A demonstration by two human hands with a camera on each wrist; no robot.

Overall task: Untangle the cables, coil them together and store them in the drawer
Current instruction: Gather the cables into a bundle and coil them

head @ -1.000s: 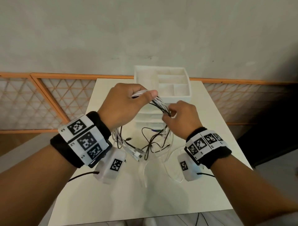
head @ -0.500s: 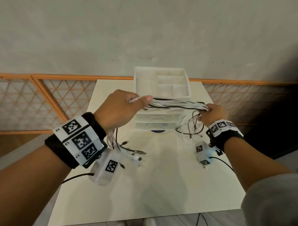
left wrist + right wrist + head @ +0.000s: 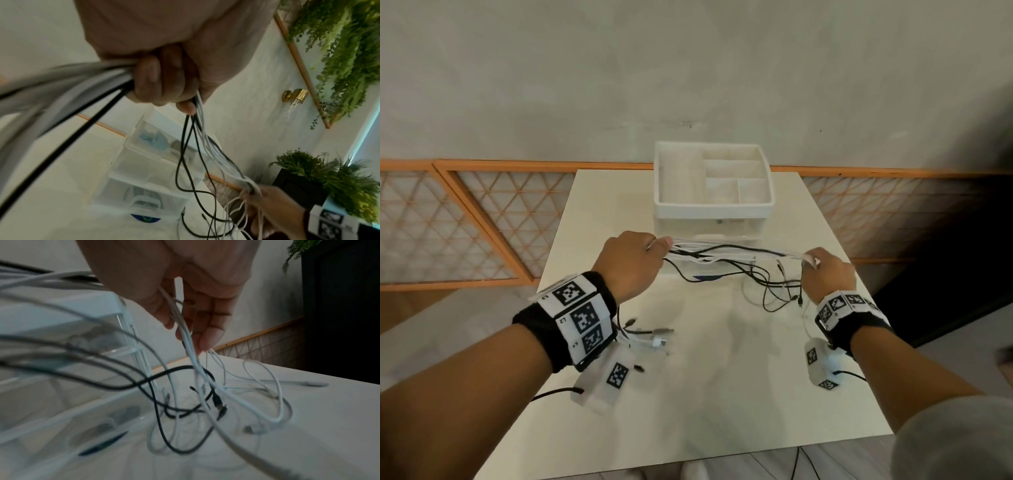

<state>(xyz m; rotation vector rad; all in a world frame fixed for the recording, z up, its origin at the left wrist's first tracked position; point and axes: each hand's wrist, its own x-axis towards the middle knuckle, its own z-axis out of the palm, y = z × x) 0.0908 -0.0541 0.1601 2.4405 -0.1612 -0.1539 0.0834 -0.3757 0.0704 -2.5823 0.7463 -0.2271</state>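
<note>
Lowered both hands a bit since a moment ago, so the cables (image 3: 736, 253) now stretch across the drawer unit (image 3: 712, 226) front. Left hand (image 3: 630, 263) fingers curl tight round one end, right hand (image 3: 827, 274) fingers pinch the other; loose ends dangle over the desk (image 3: 722, 394).

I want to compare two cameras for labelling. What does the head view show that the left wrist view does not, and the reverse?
Only the head view shows the open top tray of the drawer unit, the plug ends lying under the left wrist, and the whole table.

Only the left wrist view shows the left hand's fingers curled round the cables from below, the wall plants and blue contents in a drawer.

Both show the left hand and right hand holding the black and white cables stretched between them, in front of the drawer unit.
</note>
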